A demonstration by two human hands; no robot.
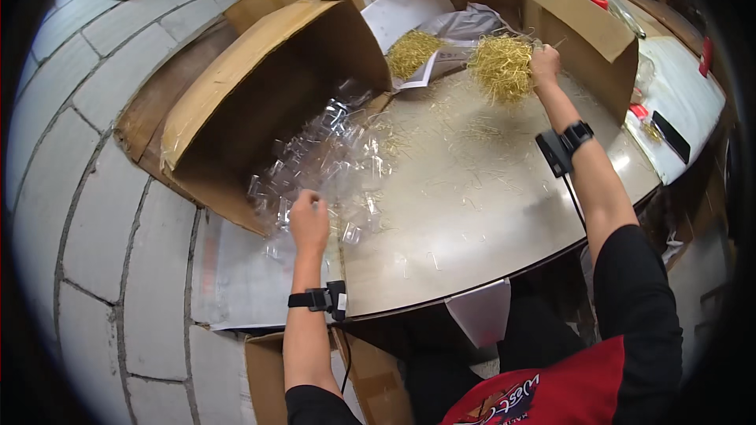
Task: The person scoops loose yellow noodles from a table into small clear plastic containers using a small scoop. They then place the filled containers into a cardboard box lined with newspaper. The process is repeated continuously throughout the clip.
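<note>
Golden straw (pixel 502 68) in right hand (pixel 544 64); left hand (pixel 309 220) touches clear cups (pixel 331 165).

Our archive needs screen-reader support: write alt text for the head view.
Seen from above, a person's left hand reaches into a pile of clear plastic pieces spilling from a tipped cardboard box, while the right hand grips a clump of golden shredded straw over a grey table.

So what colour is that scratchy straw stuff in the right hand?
Golden yellow shredded straw clump, gripped by the right hand; head view.
</note>
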